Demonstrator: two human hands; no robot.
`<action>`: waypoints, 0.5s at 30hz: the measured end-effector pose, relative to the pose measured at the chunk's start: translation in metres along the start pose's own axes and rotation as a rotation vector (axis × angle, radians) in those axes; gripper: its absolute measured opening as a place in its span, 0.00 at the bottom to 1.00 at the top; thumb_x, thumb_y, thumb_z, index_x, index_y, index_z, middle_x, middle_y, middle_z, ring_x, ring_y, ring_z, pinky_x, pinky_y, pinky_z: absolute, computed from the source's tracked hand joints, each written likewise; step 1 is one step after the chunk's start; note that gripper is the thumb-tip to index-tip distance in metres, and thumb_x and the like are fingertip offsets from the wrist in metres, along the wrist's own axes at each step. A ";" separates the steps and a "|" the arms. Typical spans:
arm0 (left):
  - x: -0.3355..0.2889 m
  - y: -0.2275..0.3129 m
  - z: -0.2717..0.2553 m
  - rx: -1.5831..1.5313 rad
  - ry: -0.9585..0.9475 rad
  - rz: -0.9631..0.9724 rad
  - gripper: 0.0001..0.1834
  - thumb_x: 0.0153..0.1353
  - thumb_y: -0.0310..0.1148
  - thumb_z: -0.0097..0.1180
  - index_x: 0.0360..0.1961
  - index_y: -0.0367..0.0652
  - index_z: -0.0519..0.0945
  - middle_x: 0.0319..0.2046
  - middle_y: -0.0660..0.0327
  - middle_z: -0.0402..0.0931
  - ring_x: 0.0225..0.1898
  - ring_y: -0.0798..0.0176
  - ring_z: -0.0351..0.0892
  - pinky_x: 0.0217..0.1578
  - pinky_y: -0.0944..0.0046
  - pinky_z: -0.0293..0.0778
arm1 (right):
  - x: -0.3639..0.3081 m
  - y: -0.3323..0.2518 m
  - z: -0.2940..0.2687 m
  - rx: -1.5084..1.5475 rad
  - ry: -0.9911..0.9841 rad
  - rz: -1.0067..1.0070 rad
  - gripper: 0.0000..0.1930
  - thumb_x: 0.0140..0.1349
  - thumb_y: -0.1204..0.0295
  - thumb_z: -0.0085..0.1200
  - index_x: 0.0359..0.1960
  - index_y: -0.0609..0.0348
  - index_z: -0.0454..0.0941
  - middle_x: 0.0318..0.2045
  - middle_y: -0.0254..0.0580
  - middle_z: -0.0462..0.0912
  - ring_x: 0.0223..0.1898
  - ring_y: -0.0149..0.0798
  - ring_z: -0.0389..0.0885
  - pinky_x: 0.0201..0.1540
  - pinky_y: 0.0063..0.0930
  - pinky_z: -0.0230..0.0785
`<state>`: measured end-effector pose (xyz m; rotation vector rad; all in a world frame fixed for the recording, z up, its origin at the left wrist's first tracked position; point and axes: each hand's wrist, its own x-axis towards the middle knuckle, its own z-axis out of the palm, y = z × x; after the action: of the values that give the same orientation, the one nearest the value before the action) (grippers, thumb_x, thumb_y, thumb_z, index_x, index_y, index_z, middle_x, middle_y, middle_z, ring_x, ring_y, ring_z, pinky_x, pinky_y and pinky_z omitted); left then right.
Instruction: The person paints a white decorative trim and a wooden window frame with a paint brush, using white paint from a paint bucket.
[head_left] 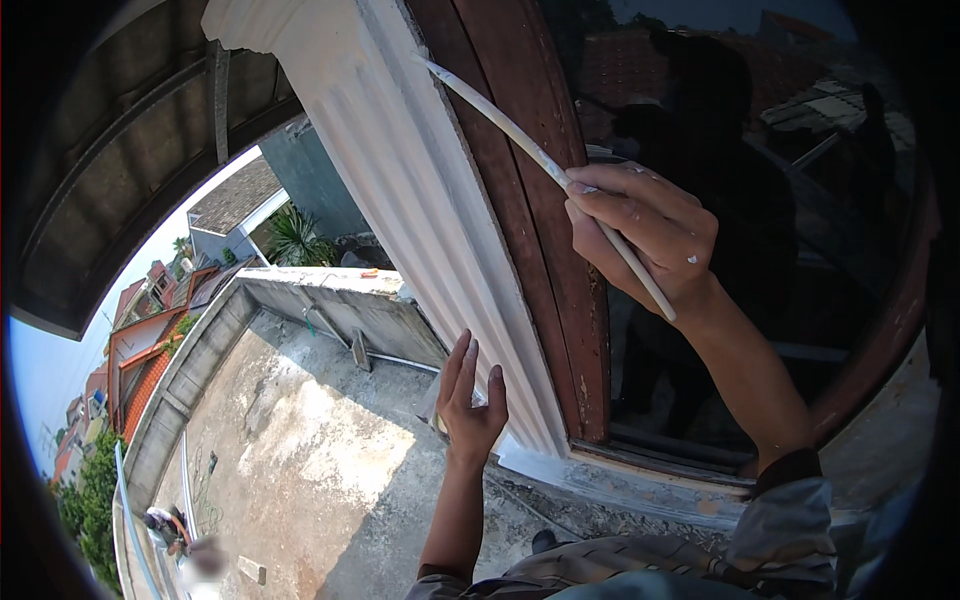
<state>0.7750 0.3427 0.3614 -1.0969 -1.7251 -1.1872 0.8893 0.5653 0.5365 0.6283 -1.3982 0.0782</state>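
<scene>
a person's right hand (650,228) is raised before a dark glass pane (700,110), its fingers pinched around a slim, white-smeared paintbrush (528,146). the brush slants up and to the left across a brown wooden frame (530,240); its tip is at the upper right edge of a white fluted column (400,190), though whether it touches is unclear. white specks dot the right hand.

lower down, the left hand (470,420) is near the column's foot, fingers extended upward and thumb apart. a pale object (436,416) shows past its left edge; i cannot tell whether the hand holds it.

below and to the left spreads a sunlit concrete floor (310,430), bordered by a low wall (190,375). beyond are a spiky green plant (297,238) and red-tiled roofs (145,385).
</scene>
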 end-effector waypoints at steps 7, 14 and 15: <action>-0.011 0.001 0.001 -0.009 -0.012 -0.006 0.21 0.61 0.21 0.62 0.57 0.34 0.80 0.59 0.43 0.78 0.59 0.43 0.80 0.58 0.51 0.76 | -0.033 -0.019 -0.010 0.033 -0.043 0.133 0.12 0.52 0.87 0.66 0.39 0.67 0.84 0.38 0.52 0.87 0.36 0.43 0.90 0.37 0.27 0.84; -0.023 -0.005 0.002 0.008 -0.048 -0.054 0.22 0.61 0.21 0.61 0.58 0.34 0.79 0.59 0.43 0.77 0.59 0.45 0.80 0.55 0.52 0.79 | -0.077 -0.034 -0.014 0.046 -0.052 0.157 0.14 0.47 0.85 0.70 0.37 0.67 0.84 0.38 0.52 0.87 0.34 0.45 0.89 0.38 0.32 0.86; -0.025 -0.006 0.002 0.018 -0.054 -0.052 0.22 0.62 0.21 0.61 0.58 0.34 0.79 0.60 0.43 0.77 0.59 0.45 0.81 0.54 0.52 0.79 | -0.083 -0.037 -0.016 0.048 -0.076 0.170 0.14 0.47 0.85 0.70 0.38 0.68 0.83 0.38 0.53 0.87 0.34 0.45 0.89 0.38 0.32 0.86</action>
<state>0.7774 0.3378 0.3359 -1.0879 -1.8123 -1.1816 0.9029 0.5671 0.4451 0.5558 -1.5258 0.2263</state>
